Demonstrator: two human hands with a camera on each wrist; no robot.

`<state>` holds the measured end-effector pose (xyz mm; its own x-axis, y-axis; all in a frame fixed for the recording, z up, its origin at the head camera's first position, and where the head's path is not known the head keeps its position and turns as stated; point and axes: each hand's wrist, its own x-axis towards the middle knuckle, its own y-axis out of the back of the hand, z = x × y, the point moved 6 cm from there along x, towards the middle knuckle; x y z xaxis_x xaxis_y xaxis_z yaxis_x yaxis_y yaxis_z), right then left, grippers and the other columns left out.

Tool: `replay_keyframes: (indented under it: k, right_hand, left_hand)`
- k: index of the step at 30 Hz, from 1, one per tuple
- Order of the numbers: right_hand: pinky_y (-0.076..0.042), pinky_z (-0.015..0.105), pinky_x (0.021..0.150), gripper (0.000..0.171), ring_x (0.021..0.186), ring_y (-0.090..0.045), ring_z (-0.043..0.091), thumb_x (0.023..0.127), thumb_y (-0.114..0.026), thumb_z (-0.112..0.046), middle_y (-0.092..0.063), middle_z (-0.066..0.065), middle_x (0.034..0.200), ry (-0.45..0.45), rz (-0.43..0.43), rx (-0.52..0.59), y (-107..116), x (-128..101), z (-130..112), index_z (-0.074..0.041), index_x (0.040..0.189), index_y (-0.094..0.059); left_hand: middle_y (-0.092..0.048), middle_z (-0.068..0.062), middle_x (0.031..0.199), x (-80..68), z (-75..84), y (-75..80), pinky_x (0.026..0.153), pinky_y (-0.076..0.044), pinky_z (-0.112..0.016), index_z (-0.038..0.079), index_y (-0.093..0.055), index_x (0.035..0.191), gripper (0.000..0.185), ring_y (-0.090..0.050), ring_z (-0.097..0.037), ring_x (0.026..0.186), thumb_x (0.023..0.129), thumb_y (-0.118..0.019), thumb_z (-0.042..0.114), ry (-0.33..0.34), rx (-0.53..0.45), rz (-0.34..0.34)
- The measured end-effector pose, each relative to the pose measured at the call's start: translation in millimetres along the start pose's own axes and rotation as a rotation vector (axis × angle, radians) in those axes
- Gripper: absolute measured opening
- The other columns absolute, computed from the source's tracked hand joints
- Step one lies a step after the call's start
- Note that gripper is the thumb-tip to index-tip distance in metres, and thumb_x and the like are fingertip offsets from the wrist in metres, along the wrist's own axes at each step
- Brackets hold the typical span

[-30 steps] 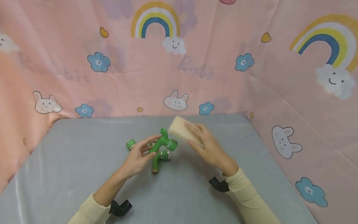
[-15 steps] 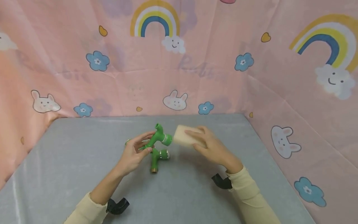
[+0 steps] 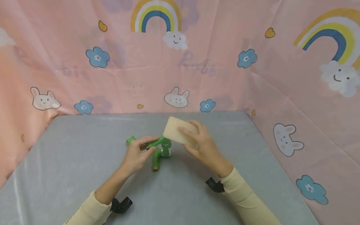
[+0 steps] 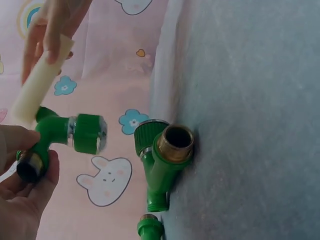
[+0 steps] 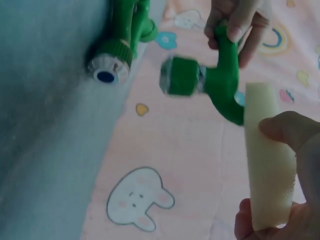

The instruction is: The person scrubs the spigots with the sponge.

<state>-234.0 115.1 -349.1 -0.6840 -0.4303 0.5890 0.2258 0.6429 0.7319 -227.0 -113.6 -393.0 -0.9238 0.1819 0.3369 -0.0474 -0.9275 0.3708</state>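
My left hand (image 3: 137,153) pinches a green faucet (image 4: 52,129) by its threaded inlet end, holding it above the table with the ribbed knob (image 5: 181,76) pointing away from the body. A pale cream sponge (image 3: 180,131) is gripped between the thumb and fingers of my right hand (image 3: 206,150). One end of the sponge meets the faucet's spout in both wrist views. Below the held faucet, a second green faucet (image 3: 156,159) lies on the table, its brass threaded inlet (image 4: 176,142) facing the left wrist camera.
Another green faucet (image 3: 130,140) lies farther left, partly hidden behind my left hand. The grey cloth-covered table (image 3: 180,197) reaches back to a pink printed curtain (image 3: 219,81). A black wrist camera mount (image 3: 121,205) sits under the left forearm, another (image 3: 215,185) under the right.
The held faucet has turned and dipped, so its spout now sits behind the sponge. My right hand has moved the sponge left and slightly up, over the spout.
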Motion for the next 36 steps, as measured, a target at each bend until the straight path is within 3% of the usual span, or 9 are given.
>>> replay_keyframes:
  k: [4,8,10,13,17,22,27,31,36]
  right_hand:
    - [-0.057,0.057,0.087,0.056,0.120,-0.052,0.045,0.082,-0.081,-0.008,-0.051,0.024,0.139,-0.081,-0.004,-0.071,7,0,12,-0.018,0.135,-0.066]
    - [-0.053,0.059,0.087,0.055,0.123,-0.048,0.046,0.082,-0.079,-0.006,-0.049,0.023,0.141,-0.127,0.036,-0.042,15,-2,20,-0.016,0.135,-0.066]
    - [-0.053,0.056,0.087,0.055,0.123,-0.048,0.045,0.082,-0.079,-0.006,-0.048,0.023,0.142,-0.089,0.029,0.020,14,-3,16,-0.015,0.134,-0.066]
    - [-0.053,0.054,0.092,0.056,0.125,-0.048,0.042,0.082,-0.077,-0.008,-0.048,0.022,0.143,0.015,-0.066,0.084,3,-4,2,-0.016,0.136,-0.065]
    - [-0.055,0.052,0.095,0.058,0.128,-0.048,0.040,0.082,-0.076,-0.005,-0.048,0.019,0.144,0.092,-0.177,0.062,-13,-6,-10,-0.018,0.137,-0.064]
    - [-0.055,0.053,0.095,0.060,0.127,-0.049,0.041,0.077,-0.077,0.001,-0.052,0.019,0.141,0.048,-0.141,-0.027,-10,-5,-3,-0.020,0.132,-0.068]
    - [-0.055,0.053,0.092,0.060,0.128,-0.050,0.041,0.077,-0.074,-0.001,-0.052,0.017,0.143,0.009,-0.155,-0.089,-6,-3,8,-0.022,0.132,-0.068]
    - [-0.055,0.054,0.091,0.059,0.127,-0.049,0.041,0.078,-0.073,-0.001,-0.051,0.018,0.144,-0.053,-0.169,-0.092,-1,-2,17,-0.021,0.133,-0.068]
    - [-0.052,0.054,0.091,0.060,0.124,-0.050,0.039,0.077,-0.071,-0.002,-0.051,0.019,0.141,-0.077,-0.103,-0.016,7,0,17,-0.018,0.134,-0.066]
  left_hand:
    - [-0.074,-0.018,0.119,2.8,0.6,7.4,0.087,-0.061,-0.029,-0.003,-0.074,0.110,0.023,-0.069,-0.032,0.107,0.087,-0.071,-0.009,0.017,0.031,0.054]
    - [-0.074,-0.018,0.118,2.9,0.3,10.6,0.080,-0.062,-0.026,-0.001,-0.075,0.108,0.023,-0.071,-0.030,0.099,0.085,-0.075,-0.005,0.024,0.065,0.061]
    - [-0.074,-0.017,0.116,1.9,0.2,9.9,0.081,-0.062,-0.027,0.000,-0.075,0.109,0.024,-0.071,-0.027,0.097,0.084,-0.077,-0.004,0.019,0.076,0.052]
    - [-0.075,-0.015,0.113,-0.3,0.7,7.6,0.084,-0.062,-0.029,0.001,-0.075,0.108,0.025,-0.068,-0.020,0.091,0.083,-0.079,-0.002,0.004,0.082,0.034]
    - [-0.075,-0.015,0.112,-1.8,2.7,6.3,0.088,-0.061,-0.028,0.001,-0.075,0.106,0.023,-0.067,-0.020,0.095,0.083,-0.079,-0.001,-0.013,0.054,0.022]
    - [-0.075,-0.017,0.111,-0.1,3.8,9.6,0.088,-0.061,-0.028,0.000,-0.074,0.109,0.025,-0.071,-0.030,0.102,0.084,-0.078,-0.003,-0.005,0.012,0.028]
    - [-0.074,-0.019,0.112,2.5,3.1,13.6,0.085,-0.062,-0.033,0.000,-0.074,0.111,0.027,-0.073,-0.032,0.098,0.085,-0.078,-0.002,0.011,0.029,0.035]
    - [-0.074,-0.019,0.113,3.3,3.8,16.3,0.088,-0.062,-0.033,0.000,-0.074,0.112,0.027,-0.073,-0.031,0.100,0.086,-0.077,0.000,0.023,0.061,0.050]
    - [-0.074,-0.020,0.112,3.1,4.5,19.1,0.089,-0.061,-0.032,-0.002,-0.073,0.112,0.026,-0.072,-0.033,0.102,0.086,-0.077,-0.001,0.036,0.062,0.076]
